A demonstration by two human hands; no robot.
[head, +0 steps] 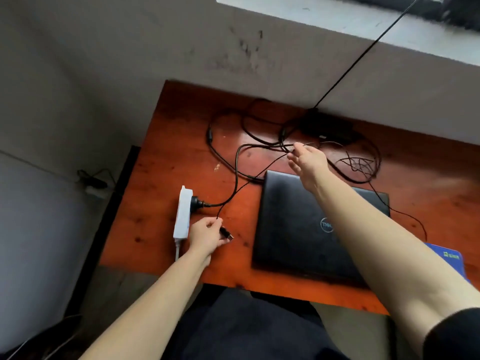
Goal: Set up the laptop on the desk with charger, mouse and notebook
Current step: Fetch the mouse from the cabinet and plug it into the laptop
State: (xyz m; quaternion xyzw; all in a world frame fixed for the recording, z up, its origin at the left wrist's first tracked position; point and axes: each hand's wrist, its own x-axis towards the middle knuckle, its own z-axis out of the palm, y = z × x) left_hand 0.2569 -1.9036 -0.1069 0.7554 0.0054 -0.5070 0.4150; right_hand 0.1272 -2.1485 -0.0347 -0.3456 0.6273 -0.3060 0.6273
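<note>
So the closed black Dell laptop (298,229) is lying flat on the reddish-brown wooden worktop (161,193), near the front edge. The left hand (205,236) is just beside the white power strip (183,214), and its fingers (217,224) pinch a thin black cable (249,181) right above its USB plug (226,233). The right hand (307,162) reaches past the laptop's far edge, and its fingers (298,146) pinch the same kind of thin cable out in the tangle there. The black charger brick (327,126) sits at the back against the wall, and its thick black cord (237,162) loops forward to a black plug (196,202) in the strip. A blue flat pad with a green label (446,258) pokes out by the right arm; can't tell what it is.
</note>
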